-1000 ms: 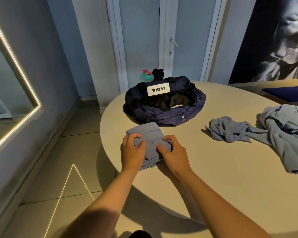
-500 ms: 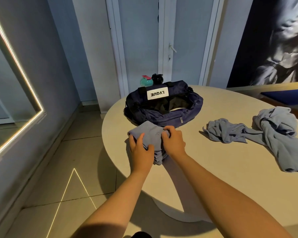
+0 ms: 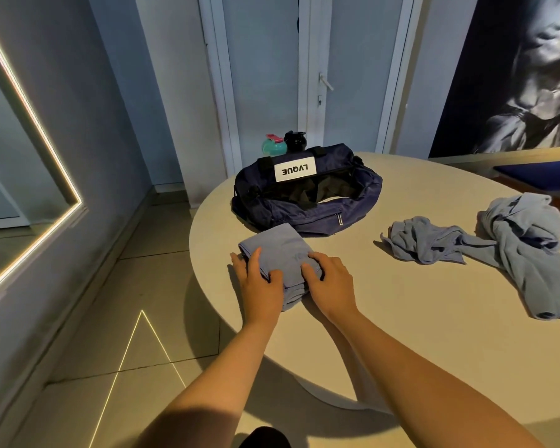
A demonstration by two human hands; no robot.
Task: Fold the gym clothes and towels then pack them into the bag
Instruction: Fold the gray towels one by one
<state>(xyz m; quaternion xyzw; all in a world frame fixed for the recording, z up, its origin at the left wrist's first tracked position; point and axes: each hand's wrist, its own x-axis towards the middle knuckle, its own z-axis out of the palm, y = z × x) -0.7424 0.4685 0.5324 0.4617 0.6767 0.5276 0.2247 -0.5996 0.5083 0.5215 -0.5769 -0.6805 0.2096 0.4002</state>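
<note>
Both sides of the folded cloth (image 3: pixel 283 248) are held. My left hand (image 3: pixel 262 286) pinches its left edge, thumb on top and fingers curled round the side. My right hand (image 3: pixel 332 286) grips the right edge, fingers curled over it. The cloth lies near the table (image 3: pixel 401 334) edge, just in front of the open bag (image 3: pixel 304 205). Off to the right lie a small crumpled garment (image 3: pixel 422 239) and a large crumpled garment (image 3: pixel 530 244), touching each other. Behind the bag stand a teal bottle (image 3: pixel 274 147) and a black bottle (image 3: pixel 294 141).
</note>
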